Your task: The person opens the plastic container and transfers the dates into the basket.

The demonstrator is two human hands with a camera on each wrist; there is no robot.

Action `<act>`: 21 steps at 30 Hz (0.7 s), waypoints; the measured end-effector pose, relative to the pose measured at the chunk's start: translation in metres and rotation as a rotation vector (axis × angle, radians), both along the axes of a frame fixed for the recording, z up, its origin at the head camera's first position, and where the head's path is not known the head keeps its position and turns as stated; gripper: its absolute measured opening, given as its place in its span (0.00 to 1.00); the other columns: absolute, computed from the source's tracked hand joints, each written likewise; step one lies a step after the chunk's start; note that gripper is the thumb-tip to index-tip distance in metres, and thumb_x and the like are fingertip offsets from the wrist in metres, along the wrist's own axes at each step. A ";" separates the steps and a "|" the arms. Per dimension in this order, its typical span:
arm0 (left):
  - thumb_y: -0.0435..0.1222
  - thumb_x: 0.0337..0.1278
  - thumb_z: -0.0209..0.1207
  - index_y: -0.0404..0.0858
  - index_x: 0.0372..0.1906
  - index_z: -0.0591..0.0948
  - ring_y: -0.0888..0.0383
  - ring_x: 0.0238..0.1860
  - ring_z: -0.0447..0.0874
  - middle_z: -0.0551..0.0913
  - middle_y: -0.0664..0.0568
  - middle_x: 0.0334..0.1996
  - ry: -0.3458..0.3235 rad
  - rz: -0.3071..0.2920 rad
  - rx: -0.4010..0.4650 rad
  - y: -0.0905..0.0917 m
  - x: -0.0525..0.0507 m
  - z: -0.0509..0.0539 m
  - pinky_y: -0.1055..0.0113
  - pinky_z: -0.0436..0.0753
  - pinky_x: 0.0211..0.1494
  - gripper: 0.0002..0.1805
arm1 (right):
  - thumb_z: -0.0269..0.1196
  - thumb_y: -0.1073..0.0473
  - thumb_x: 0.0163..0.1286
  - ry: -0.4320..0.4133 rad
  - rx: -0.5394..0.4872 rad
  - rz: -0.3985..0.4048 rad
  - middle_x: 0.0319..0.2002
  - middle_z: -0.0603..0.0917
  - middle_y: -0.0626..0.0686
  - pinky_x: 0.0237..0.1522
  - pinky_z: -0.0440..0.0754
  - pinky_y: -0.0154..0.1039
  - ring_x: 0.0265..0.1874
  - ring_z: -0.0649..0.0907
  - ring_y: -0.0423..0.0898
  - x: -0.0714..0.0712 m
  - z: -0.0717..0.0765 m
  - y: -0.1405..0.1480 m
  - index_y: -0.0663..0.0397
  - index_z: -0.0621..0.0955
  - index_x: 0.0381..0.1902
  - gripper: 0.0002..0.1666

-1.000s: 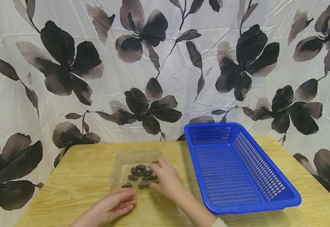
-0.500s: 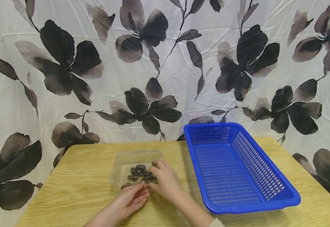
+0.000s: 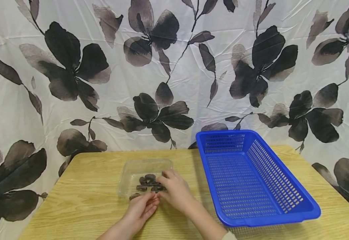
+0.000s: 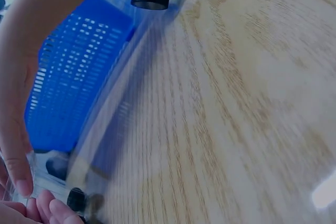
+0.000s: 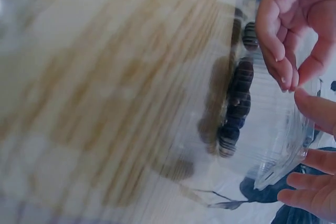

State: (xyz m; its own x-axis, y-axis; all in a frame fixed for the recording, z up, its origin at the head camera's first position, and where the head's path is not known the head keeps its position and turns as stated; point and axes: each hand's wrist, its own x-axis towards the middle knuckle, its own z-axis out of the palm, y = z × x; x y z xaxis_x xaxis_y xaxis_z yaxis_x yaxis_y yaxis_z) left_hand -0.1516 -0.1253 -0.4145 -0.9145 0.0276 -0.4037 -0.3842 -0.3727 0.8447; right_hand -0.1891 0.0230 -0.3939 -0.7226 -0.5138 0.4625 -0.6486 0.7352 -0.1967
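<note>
A clear plastic container [image 3: 147, 161] stands on the table with several dark, rounded pieces [image 3: 149, 177] inside. My left hand [image 3: 140, 210] is at its front edge, thumb and fingertips pinching the rim. My right hand [image 3: 175, 191] holds the container's right side, thumb at the front and fingers spread over the far part. In the right wrist view, the left hand's fingertips [image 5: 289, 80] meet the right thumb [image 5: 315, 109] at the rim. Dark ribbed-looking pieces [image 5: 239, 103] show through the clear wall there. What exactly the pieces are cannot be told.
A large blue perforated plastic basket [image 3: 205, 180] stands to the right of the container. The wooden table [image 3: 84, 186] stretches out to the left. Behind it hangs a white cloth [image 3: 192, 83] with dark flowers.
My left hand has moved right and slightly up, from the container's front left to its front edge beside the right thumb. The right hand has stayed nearly in place.
</note>
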 end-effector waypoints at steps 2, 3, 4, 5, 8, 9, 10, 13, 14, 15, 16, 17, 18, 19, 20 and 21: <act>0.32 0.63 0.52 0.34 0.32 0.82 0.64 0.28 0.82 0.83 0.53 0.24 0.003 0.013 -0.009 0.001 -0.001 0.000 0.75 0.80 0.35 0.10 | 0.72 0.53 0.51 0.025 0.043 0.002 0.48 0.79 0.56 0.51 0.76 0.46 0.51 0.76 0.52 0.001 0.001 -0.001 0.49 0.82 0.43 0.20; 0.31 0.63 0.51 0.33 0.32 0.82 0.64 0.27 0.82 0.83 0.53 0.24 0.001 0.018 -0.015 0.002 -0.001 0.000 0.75 0.80 0.35 0.10 | 0.71 0.53 0.52 0.040 0.068 0.001 0.47 0.79 0.55 0.52 0.76 0.45 0.51 0.76 0.51 0.002 0.001 -0.001 0.49 0.82 0.43 0.19; 0.31 0.62 0.51 0.33 0.31 0.82 0.64 0.27 0.82 0.83 0.54 0.24 0.000 0.021 -0.022 0.002 -0.001 0.000 0.75 0.80 0.34 0.10 | 0.71 0.53 0.53 0.055 0.094 -0.003 0.46 0.80 0.55 0.53 0.75 0.44 0.51 0.76 0.51 0.002 0.002 -0.002 0.49 0.82 0.43 0.19; 0.31 0.62 0.51 0.33 0.32 0.82 0.64 0.27 0.82 0.82 0.54 0.23 -0.002 0.023 -0.028 0.003 -0.002 0.000 0.75 0.80 0.34 0.10 | 0.70 0.54 0.54 0.067 0.121 -0.009 0.46 0.80 0.54 0.53 0.76 0.43 0.51 0.76 0.51 0.003 0.002 -0.002 0.49 0.82 0.44 0.18; 0.32 0.63 0.50 0.30 0.35 0.81 0.64 0.27 0.82 0.82 0.54 0.23 -0.004 0.021 -0.045 0.003 -0.003 0.000 0.75 0.80 0.34 0.11 | 0.70 0.54 0.55 0.118 0.194 -0.026 0.44 0.80 0.53 0.48 0.78 0.42 0.51 0.76 0.51 0.005 0.004 -0.005 0.50 0.81 0.43 0.17; 0.32 0.63 0.49 0.29 0.36 0.80 0.65 0.28 0.81 0.82 0.55 0.23 -0.002 0.020 -0.051 0.003 -0.003 0.000 0.75 0.79 0.34 0.11 | 0.70 0.54 0.55 0.144 0.224 -0.031 0.44 0.81 0.53 0.47 0.79 0.42 0.51 0.77 0.51 0.006 0.004 -0.006 0.50 0.81 0.42 0.17; 0.32 0.63 0.49 0.28 0.37 0.80 0.65 0.28 0.81 0.82 0.55 0.23 0.000 0.020 -0.055 0.003 -0.003 0.000 0.74 0.79 0.34 0.11 | 0.70 0.54 0.55 0.172 0.256 -0.037 0.44 0.81 0.53 0.46 0.80 0.42 0.50 0.78 0.52 0.006 0.004 -0.007 0.51 0.80 0.42 0.17; 0.32 0.63 0.48 0.28 0.37 0.79 0.65 0.27 0.80 0.81 0.55 0.23 0.011 0.025 -0.065 0.003 -0.003 0.000 0.74 0.79 0.34 0.12 | 0.69 0.55 0.55 0.254 0.337 -0.045 0.42 0.81 0.53 0.42 0.81 0.40 0.47 0.80 0.51 0.008 0.003 -0.009 0.51 0.79 0.41 0.16; 0.32 0.63 0.49 0.29 0.36 0.80 0.65 0.27 0.80 0.81 0.55 0.23 0.014 0.026 -0.066 0.003 -0.003 0.000 0.74 0.79 0.34 0.11 | 0.69 0.55 0.56 0.273 0.359 -0.047 0.42 0.81 0.53 0.43 0.81 0.40 0.47 0.80 0.51 0.009 0.003 -0.010 0.51 0.79 0.41 0.16; 0.32 0.63 0.49 0.30 0.34 0.81 0.65 0.27 0.80 0.81 0.55 0.23 0.016 0.028 -0.067 0.003 -0.003 -0.001 0.74 0.79 0.33 0.11 | 0.69 0.56 0.56 0.281 0.372 -0.046 0.42 0.80 0.53 0.44 0.81 0.40 0.46 0.80 0.51 0.009 0.004 -0.010 0.51 0.79 0.41 0.15; 0.32 0.62 0.49 0.32 0.32 0.81 0.65 0.27 0.80 0.81 0.56 0.22 0.017 0.030 -0.069 0.003 -0.003 -0.001 0.74 0.79 0.33 0.11 | 0.68 0.56 0.57 0.281 0.385 -0.046 0.43 0.80 0.53 0.44 0.80 0.40 0.46 0.80 0.50 0.009 0.004 -0.011 0.52 0.79 0.41 0.15; 0.31 0.62 0.49 0.34 0.30 0.82 0.65 0.26 0.80 0.81 0.56 0.22 0.017 0.029 -0.070 0.003 -0.003 -0.002 0.74 0.78 0.33 0.11 | 0.67 0.57 0.58 0.276 0.390 -0.047 0.43 0.80 0.53 0.44 0.80 0.41 0.46 0.80 0.50 0.010 0.004 -0.011 0.52 0.79 0.42 0.14; 0.32 0.62 0.50 0.35 0.28 0.82 0.65 0.26 0.80 0.81 0.56 0.22 0.017 0.027 -0.071 0.003 -0.003 -0.002 0.74 0.78 0.33 0.12 | 0.67 0.57 0.58 0.270 0.392 -0.050 0.42 0.80 0.53 0.44 0.80 0.41 0.46 0.80 0.50 0.010 0.004 -0.012 0.52 0.79 0.42 0.14; 0.31 0.61 0.50 0.37 0.27 0.83 0.65 0.26 0.80 0.81 0.56 0.22 0.017 0.027 -0.071 0.004 -0.003 -0.002 0.74 0.78 0.32 0.12 | 0.67 0.56 0.58 0.268 0.397 -0.052 0.42 0.80 0.53 0.44 0.81 0.41 0.46 0.80 0.50 0.011 0.004 -0.012 0.53 0.79 0.42 0.15; 0.31 0.60 0.51 0.38 0.26 0.83 0.65 0.26 0.80 0.81 0.56 0.21 0.017 0.028 -0.069 0.004 -0.003 -0.002 0.74 0.78 0.32 0.12 | 0.67 0.55 0.58 0.265 0.397 -0.056 0.42 0.80 0.53 0.42 0.81 0.40 0.46 0.80 0.50 0.011 0.003 -0.013 0.54 0.78 0.42 0.16; 0.31 0.59 0.51 0.38 0.25 0.83 0.65 0.26 0.80 0.81 0.56 0.21 0.019 0.029 -0.067 0.005 -0.003 -0.003 0.74 0.78 0.32 0.12 | 0.68 0.55 0.57 0.263 0.392 -0.059 0.41 0.80 0.53 0.41 0.82 0.39 0.45 0.80 0.50 0.011 0.003 -0.014 0.55 0.78 0.42 0.17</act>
